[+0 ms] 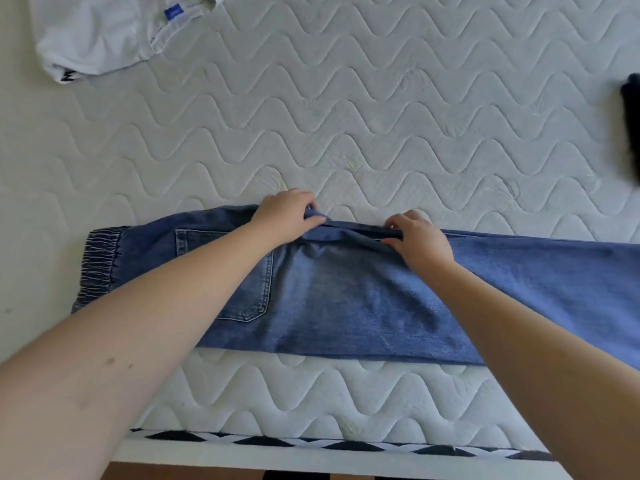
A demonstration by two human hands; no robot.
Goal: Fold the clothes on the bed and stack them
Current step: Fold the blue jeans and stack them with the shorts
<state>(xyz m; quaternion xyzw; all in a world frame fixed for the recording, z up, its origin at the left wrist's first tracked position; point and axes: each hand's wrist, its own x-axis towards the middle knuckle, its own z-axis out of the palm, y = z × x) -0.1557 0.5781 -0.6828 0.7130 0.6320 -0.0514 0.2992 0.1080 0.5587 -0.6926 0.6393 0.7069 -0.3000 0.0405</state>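
Bed (pixel 381 109) centre: open mattress beyond jeans (pixel 346 299). Obstacles: white garment (pixel 97 32) far-left corner; black item (pixel 632 133) right edge; jeans span near edge.

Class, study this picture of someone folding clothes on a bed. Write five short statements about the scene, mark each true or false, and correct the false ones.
1. Both hands pinch the far edge of the blue jeans. True: the left hand and the right hand both grip it.
2. The jeans lie on a wooden floor. False: they lie on a white quilted mattress.
3. A white garment lies at the far left corner. True.
4. The elastic waistband points to the right. False: it is at the left end.
5. The white garment is stacked on the jeans. False: it lies apart from them.
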